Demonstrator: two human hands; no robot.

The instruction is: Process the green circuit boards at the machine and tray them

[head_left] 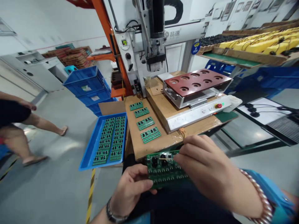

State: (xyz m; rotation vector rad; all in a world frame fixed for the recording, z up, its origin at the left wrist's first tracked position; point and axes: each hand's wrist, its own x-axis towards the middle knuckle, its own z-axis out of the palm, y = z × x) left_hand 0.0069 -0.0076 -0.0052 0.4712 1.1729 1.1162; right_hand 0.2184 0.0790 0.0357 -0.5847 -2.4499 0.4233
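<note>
A green circuit board point(161, 174) with black round parts and rows of small metal points is held up in front of me, tilted. My left hand point(133, 188) grips its left end between thumb and fingers. Over the board's right side, my right hand point(205, 168) is closed in a pinch on a thin pale stick point(166, 159), whose tip reaches the black parts. The right hand hides the board's right end. Several similar boards point(150, 134) lie in a column on the brown bench top point(137, 147) beyond.
A blue tray point(87, 152) of boards is at the left, by stacked blue crates point(81, 81). A machine with a red-brown fixture plate point(190, 80) and a red button point(219, 106) stands ahead. Another person's legs point(17, 140) show at far left. Yellow blocks point(263, 43) lie at upper right.
</note>
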